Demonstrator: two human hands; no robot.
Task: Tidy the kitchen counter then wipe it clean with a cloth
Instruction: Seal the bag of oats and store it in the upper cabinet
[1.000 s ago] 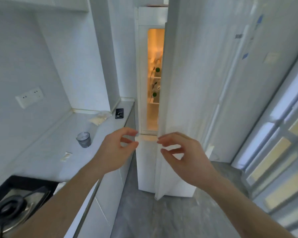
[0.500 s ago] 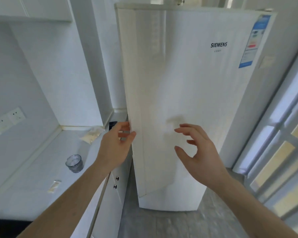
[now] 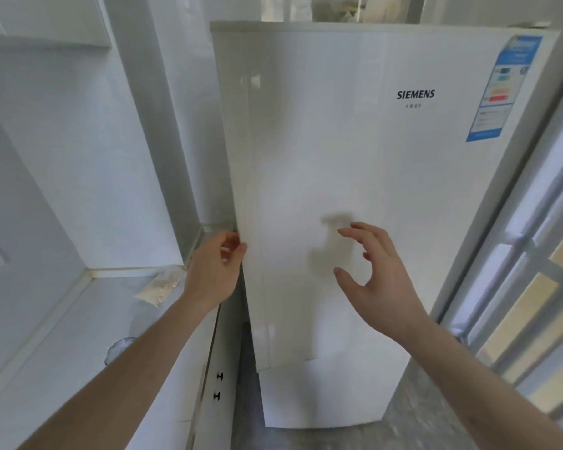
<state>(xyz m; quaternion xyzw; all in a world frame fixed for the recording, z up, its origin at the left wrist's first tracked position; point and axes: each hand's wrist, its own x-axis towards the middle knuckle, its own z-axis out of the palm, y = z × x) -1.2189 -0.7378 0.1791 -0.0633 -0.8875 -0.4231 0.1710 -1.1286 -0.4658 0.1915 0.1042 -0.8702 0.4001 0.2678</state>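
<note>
Plainly printed on the white fridge door is "SIEMENS", with small unreadable characters beneath it; a blue energy label sits at the door's upper right, its text too blurred to read. The left hand curls its fingers around the door's left edge. The right hand hovers just in front of the door, fingers loosely spread, holding nothing. Left of the fridge lies the pale kitchen counter, bearing a small bag of grains near the back corner and a glass partly hidden by the left forearm.
</note>
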